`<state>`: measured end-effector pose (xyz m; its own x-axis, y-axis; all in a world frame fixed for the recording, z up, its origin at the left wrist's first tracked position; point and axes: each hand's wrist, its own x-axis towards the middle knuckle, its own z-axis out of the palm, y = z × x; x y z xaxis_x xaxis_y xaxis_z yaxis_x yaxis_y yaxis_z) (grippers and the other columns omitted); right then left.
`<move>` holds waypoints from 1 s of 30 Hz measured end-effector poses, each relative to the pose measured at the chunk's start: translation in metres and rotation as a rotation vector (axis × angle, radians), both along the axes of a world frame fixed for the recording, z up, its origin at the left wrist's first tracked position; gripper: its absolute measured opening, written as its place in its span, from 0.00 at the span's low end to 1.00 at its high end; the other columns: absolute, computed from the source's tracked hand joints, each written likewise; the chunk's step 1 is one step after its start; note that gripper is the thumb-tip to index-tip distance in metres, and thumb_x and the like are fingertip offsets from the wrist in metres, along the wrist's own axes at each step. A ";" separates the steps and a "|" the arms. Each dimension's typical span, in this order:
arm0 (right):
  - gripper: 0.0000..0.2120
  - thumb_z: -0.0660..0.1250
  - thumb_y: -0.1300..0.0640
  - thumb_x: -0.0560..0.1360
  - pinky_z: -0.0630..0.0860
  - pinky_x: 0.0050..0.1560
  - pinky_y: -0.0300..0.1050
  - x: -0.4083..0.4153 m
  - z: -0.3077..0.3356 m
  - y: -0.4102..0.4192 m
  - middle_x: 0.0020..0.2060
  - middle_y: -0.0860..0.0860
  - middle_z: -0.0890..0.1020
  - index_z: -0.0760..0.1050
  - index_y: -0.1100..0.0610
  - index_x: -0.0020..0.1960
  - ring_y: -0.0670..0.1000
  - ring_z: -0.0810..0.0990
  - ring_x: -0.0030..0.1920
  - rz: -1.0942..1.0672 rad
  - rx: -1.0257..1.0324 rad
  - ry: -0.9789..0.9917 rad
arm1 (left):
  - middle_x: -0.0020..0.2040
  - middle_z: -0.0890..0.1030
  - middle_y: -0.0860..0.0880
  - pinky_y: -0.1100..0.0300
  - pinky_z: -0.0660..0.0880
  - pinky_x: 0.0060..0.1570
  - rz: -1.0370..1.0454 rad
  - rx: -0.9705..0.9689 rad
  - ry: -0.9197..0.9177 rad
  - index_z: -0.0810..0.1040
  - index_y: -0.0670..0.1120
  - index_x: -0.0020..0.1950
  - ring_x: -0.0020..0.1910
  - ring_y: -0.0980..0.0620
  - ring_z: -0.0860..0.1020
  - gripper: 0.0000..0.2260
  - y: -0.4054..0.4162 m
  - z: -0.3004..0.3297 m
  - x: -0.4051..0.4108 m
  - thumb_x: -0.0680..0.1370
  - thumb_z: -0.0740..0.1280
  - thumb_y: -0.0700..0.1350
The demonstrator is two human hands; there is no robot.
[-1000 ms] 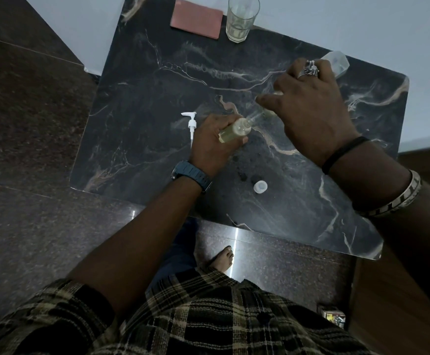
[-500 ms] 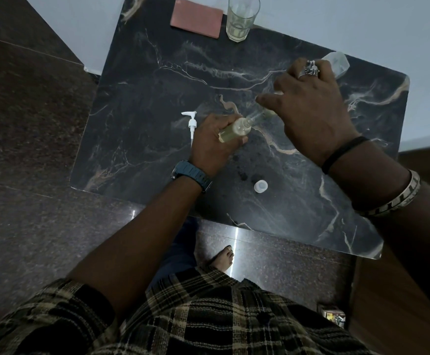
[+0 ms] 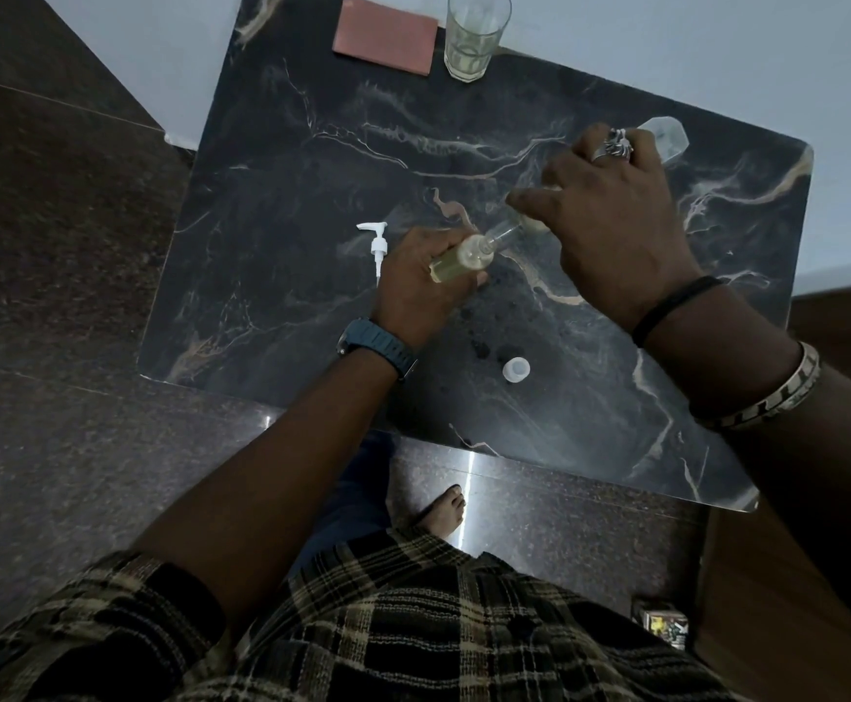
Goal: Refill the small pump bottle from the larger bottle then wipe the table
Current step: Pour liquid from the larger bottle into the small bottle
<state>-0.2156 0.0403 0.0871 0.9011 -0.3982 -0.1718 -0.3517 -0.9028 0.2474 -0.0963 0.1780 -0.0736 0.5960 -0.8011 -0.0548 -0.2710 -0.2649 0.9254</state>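
Now pouring from the larger bottle into the small bottle over the dark marble table.

Nearest, a plaid shirt and a bare foot on the floor. On the table's near part, a small white cap with dark spots just beside it. Left hand, watch on wrist, grips the small bottle, tilted, yellowish liquid inside. White pump head lies just left of it. Right hand, ringed, grips the larger bottle, tipped, neck meeting the small bottle's mouth. Far edge: reddish cloth, drinking glass.
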 end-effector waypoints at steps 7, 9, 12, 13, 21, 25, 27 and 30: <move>0.34 0.40 0.55 0.76 0.64 0.65 0.60 0.000 -0.001 -0.002 0.54 0.55 0.82 0.80 0.50 0.68 0.64 0.73 0.65 -0.017 0.013 -0.019 | 0.59 0.85 0.50 0.48 0.78 0.62 0.002 0.018 0.024 0.86 0.48 0.63 0.61 0.52 0.79 0.20 -0.003 0.002 0.002 0.72 0.81 0.46; 0.32 0.42 0.56 0.77 0.64 0.65 0.60 -0.001 -0.003 -0.003 0.55 0.55 0.82 0.80 0.50 0.69 0.64 0.73 0.66 -0.023 0.018 -0.023 | 0.59 0.85 0.50 0.51 0.78 0.62 0.006 0.028 0.028 0.86 0.49 0.64 0.61 0.54 0.78 0.20 -0.003 0.002 0.003 0.72 0.81 0.46; 0.30 0.45 0.58 0.77 0.64 0.65 0.60 -0.003 -0.006 -0.005 0.56 0.55 0.82 0.80 0.49 0.69 0.64 0.73 0.66 -0.037 0.029 -0.035 | 0.59 0.85 0.50 0.53 0.78 0.61 -0.015 0.019 0.030 0.86 0.49 0.63 0.61 0.54 0.78 0.20 -0.004 0.002 0.002 0.72 0.81 0.46; 0.30 0.46 0.58 0.78 0.64 0.66 0.60 -0.004 -0.007 -0.006 0.56 0.55 0.82 0.80 0.49 0.69 0.64 0.73 0.67 -0.043 0.033 -0.041 | 0.59 0.85 0.50 0.55 0.77 0.61 -0.015 0.017 0.029 0.86 0.49 0.63 0.60 0.55 0.78 0.20 -0.004 0.002 0.002 0.72 0.81 0.46; 0.26 0.54 0.61 0.79 0.65 0.65 0.60 -0.013 -0.021 -0.010 0.59 0.52 0.83 0.79 0.46 0.71 0.63 0.73 0.66 -0.126 0.092 -0.099 | 0.60 0.85 0.50 0.65 0.75 0.58 -0.017 0.010 0.034 0.86 0.48 0.64 0.60 0.56 0.78 0.19 -0.006 0.002 0.000 0.73 0.81 0.45; 0.26 0.61 0.65 0.79 0.65 0.66 0.59 -0.021 -0.034 -0.009 0.59 0.49 0.83 0.79 0.44 0.71 0.62 0.74 0.66 -0.224 0.162 -0.170 | 0.59 0.85 0.49 0.64 0.75 0.57 -0.016 0.016 0.022 0.86 0.48 0.64 0.58 0.58 0.77 0.19 -0.008 0.003 -0.001 0.74 0.80 0.46; 0.24 0.60 0.61 0.79 0.65 0.66 0.59 -0.025 -0.039 -0.006 0.59 0.50 0.84 0.79 0.44 0.70 0.62 0.75 0.66 -0.284 0.223 -0.202 | 0.59 0.85 0.48 0.60 0.77 0.58 -0.016 0.014 0.025 0.86 0.48 0.64 0.59 0.56 0.78 0.19 -0.008 0.003 -0.001 0.74 0.80 0.46; 0.25 0.55 0.53 0.78 0.66 0.65 0.58 -0.032 -0.048 0.000 0.60 0.48 0.84 0.79 0.44 0.70 0.61 0.75 0.66 -0.383 0.333 -0.272 | 0.60 0.85 0.50 0.55 0.79 0.60 -0.008 0.014 0.033 0.86 0.48 0.64 0.60 0.55 0.79 0.18 -0.009 0.001 -0.003 0.75 0.80 0.48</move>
<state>-0.2475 0.0399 0.0393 0.7324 -0.6690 -0.1266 -0.6804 -0.7120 -0.1736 -0.0995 0.1691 -0.0726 0.5870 -0.8051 -0.0851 -0.2429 -0.2754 0.9301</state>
